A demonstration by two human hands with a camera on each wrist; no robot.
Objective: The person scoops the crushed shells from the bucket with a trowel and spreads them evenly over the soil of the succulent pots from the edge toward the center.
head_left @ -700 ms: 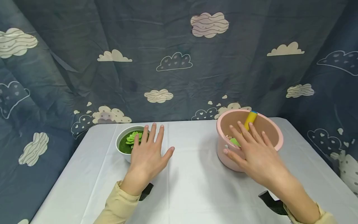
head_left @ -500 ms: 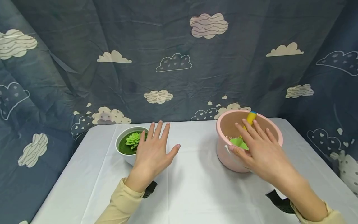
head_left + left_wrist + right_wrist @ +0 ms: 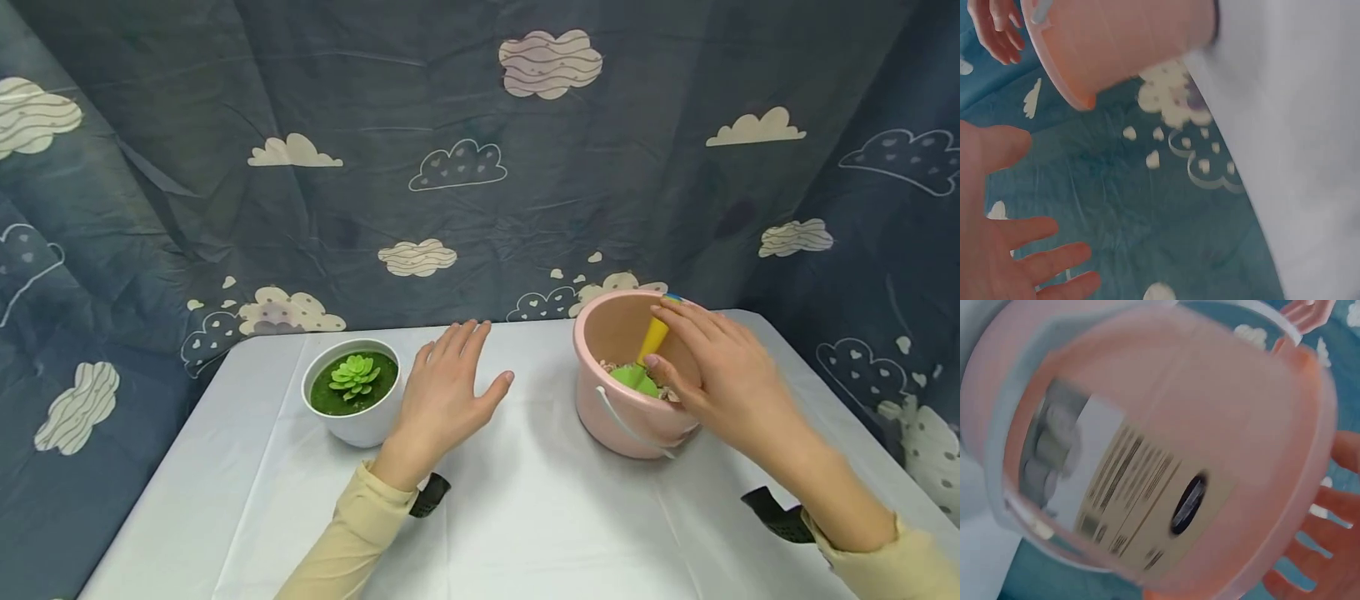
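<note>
A pink bucket (image 3: 600, 408) with a white carrying handle (image 3: 630, 429) stands at the right of the table. Inside it, a small shovel with a yellow handle (image 3: 654, 337) and a green blade (image 3: 633, 380) leans on pale pebbles. My right hand (image 3: 727, 383) hovers over the bucket's near right rim, its fingertips beside the top of the shovel handle; I cannot tell whether they touch. In the right wrist view, loosely extended fingers (image 3: 1307, 556) show past the rim. My left hand (image 3: 446, 396) holds nothing, fingers straight, just right of a white pot (image 3: 367, 425).
The pot bears a green succulent (image 3: 354, 377) in dark green filling. A white cloth covers the table (image 3: 525, 517). Dark blue curtains (image 3: 360, 100) with cloud prints close off the back and sides. A printed label (image 3: 1141, 494) shows on the bucket's side.
My left hand has moved right, away from the pot, uncovering the succulent. My right hand has moved right and closer to the shovel's handle, leaving the bucket's front in view.
</note>
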